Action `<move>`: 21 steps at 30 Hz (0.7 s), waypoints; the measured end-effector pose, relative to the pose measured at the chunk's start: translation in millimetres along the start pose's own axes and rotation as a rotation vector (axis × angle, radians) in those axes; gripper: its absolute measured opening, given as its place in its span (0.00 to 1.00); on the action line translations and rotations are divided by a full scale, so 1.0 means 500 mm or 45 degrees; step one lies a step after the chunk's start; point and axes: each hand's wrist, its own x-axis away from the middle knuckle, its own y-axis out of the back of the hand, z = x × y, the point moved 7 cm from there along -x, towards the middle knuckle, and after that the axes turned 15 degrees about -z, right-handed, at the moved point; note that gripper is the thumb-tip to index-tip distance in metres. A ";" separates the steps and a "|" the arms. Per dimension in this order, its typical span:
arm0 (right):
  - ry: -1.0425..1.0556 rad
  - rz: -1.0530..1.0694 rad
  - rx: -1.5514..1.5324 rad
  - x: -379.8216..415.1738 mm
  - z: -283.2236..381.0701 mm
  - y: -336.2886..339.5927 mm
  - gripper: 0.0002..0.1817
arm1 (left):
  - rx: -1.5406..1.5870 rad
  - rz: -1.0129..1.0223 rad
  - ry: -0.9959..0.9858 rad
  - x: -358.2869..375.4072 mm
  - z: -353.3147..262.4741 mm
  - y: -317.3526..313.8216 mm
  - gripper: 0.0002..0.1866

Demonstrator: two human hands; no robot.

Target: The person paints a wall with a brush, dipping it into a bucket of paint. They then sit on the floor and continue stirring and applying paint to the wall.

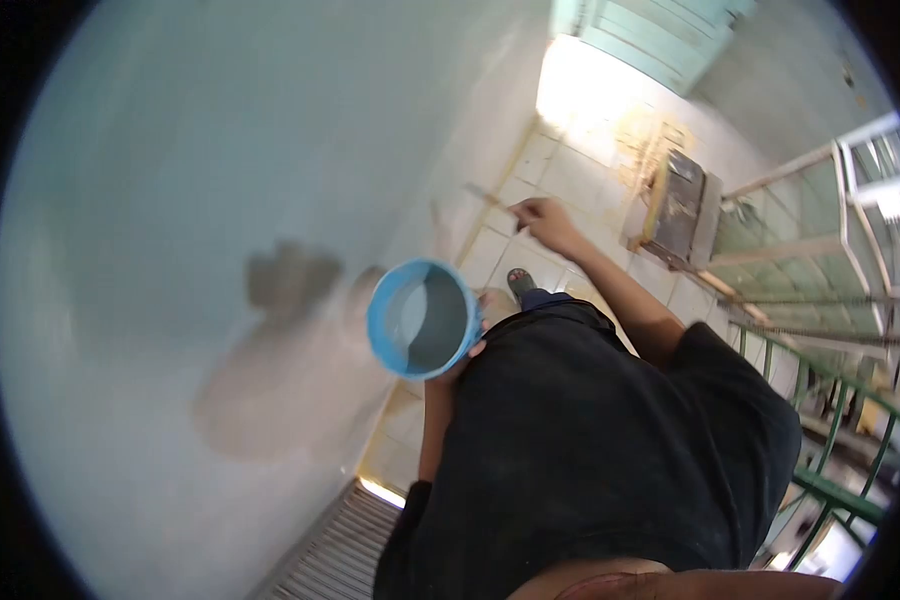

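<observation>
My left hand (pixel 475 340) is wrapped round the side of a light blue bucket (pixel 374 322), its fingers partly hidden behind the wall of it. Inside the bucket, greyish liquid shows, part bright and part in shade. Ahead and to the right, my right hand (pixel 542 224) closes on a thin, flat tool (pixel 483 194) with a grey end, seen nearly edge-on; I cannot tell if it is a brush or a scraper. The tool's end points at the pale blue-green wall (pixel 270 130) on my left, and shadows fall on that wall.
Light floor tiles (pixel 538 160) run along the wall towards a bright doorway (pixel 580 90). A dark, worn box (pixel 678 205) stands ahead on the right, beside a glass-paned frame (pixel 800 230). Green metal rails (pixel 838 430) are at my right, a ribbed grey panel (pixel 335 550) at lower left.
</observation>
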 end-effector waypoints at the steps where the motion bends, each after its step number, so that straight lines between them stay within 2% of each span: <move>1: -0.023 -0.036 -0.044 0.017 0.036 0.037 0.20 | -0.042 0.078 0.000 0.005 0.012 -0.024 0.44; 2: -0.088 -0.081 -0.028 0.032 0.063 0.068 0.18 | -0.085 0.149 -0.009 0.009 0.027 -0.064 0.45; 3: -0.104 -0.107 -0.009 0.047 0.095 0.093 0.18 | -0.070 0.112 0.062 0.004 0.031 -0.083 0.46; 5: -0.179 -0.167 -0.188 0.085 0.159 0.130 0.18 | -0.189 -0.040 -0.104 -0.002 -0.005 0.017 0.45; 6: -0.203 -0.206 -0.245 0.108 0.192 0.146 0.17 | -0.118 -0.004 -0.057 -0.003 0.001 0.001 0.45; 7: -0.188 -0.196 -0.263 0.126 0.218 0.158 0.16 | -0.051 0.037 -0.003 0.001 0.008 -0.021 0.45; 8: -0.145 -0.175 -0.328 0.143 0.246 0.165 0.16 | -0.021 0.053 -0.082 0.014 0.002 -0.023 0.45; 10: -0.102 -0.130 -0.364 0.159 0.279 0.168 0.16 | 0.128 -0.059 -0.046 0.027 0.007 -0.006 0.47; 11: -0.101 -0.101 -0.391 0.167 0.304 0.158 0.15 | 0.146 -0.036 -0.091 0.034 -0.009 -0.008 0.47; 13: -0.080 0.006 -0.391 0.195 0.339 0.149 0.15 | 0.050 -0.061 -0.112 0.071 0.003 -0.022 0.46; 14: -0.072 0.046 -0.378 0.199 0.356 0.150 0.15 | -0.042 -0.129 -0.267 0.086 0.006 -0.027 0.43; 17: 0.120 0.221 -0.254 0.207 0.419 0.123 0.16 | -0.026 -0.132 -0.343 0.114 0.009 -0.040 0.42; 19: 0.351 0.135 0.016 0.227 0.470 0.104 0.17 | 0.004 -0.054 -0.370 0.122 0.005 -0.033 0.42; 21: 0.391 0.136 0.067 0.250 0.502 0.094 0.18 | 0.031 0.006 -0.392 0.128 0.019 -0.036 0.41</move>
